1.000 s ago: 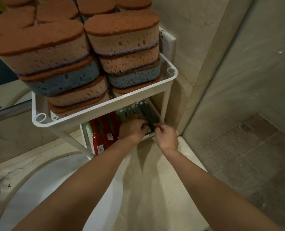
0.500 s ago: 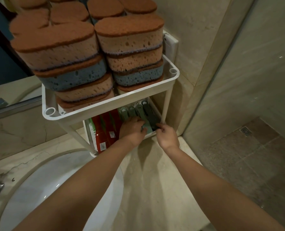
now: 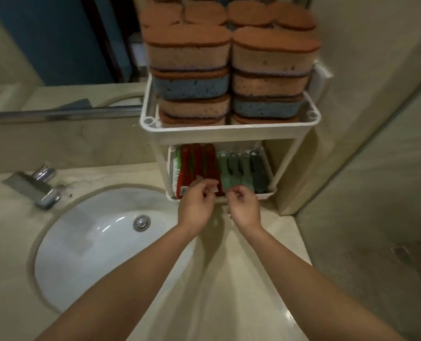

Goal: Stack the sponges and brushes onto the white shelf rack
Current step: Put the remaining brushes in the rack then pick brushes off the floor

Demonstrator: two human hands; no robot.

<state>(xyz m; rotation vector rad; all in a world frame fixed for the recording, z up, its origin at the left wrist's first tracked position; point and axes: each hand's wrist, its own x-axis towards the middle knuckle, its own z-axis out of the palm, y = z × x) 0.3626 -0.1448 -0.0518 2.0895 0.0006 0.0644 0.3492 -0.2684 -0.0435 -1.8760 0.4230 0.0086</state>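
Both hands are at the lower centre of the frame, right at the front lip of the bottom tier of the white shelf rack (image 3: 229,130). My left hand (image 3: 195,207) has its fingers loosely curled at the near ends of the red brushes (image 3: 197,163). My right hand (image 3: 245,209) is curled the same way just below the green brushes (image 3: 234,168). Motion blur here, so I cannot tell whether either hand is pinching a brush or only touching it.

Where the task things are: the brushes lie side by side on the bottom tier, red on the left and green on the right. The sponges (image 3: 188,51) are piled high on the top tier, upper centre, well above its rim. Looks close to done; this reads as final tidying.

Risks from here:
- The sponge stacks are tall and only the lowest layers sit inside the rim. If I knock or nudge the rack while fiddling below, I'd expect the upper ones to topple.
- The rack looks light, plastic legs on the smooth counter (image 3: 229,279). Pulling on a brush could drag the whole thing forward.
- The sink (image 3: 64,254) is just to the lower left. Anything sliding off the front-left could drop into the basin and get wet.
- The brushes are packed tight, so moving one could shift its neighbours out of line or over the low front lip.
- My wrists are close under the top tier; lifting carelessly would bump it.
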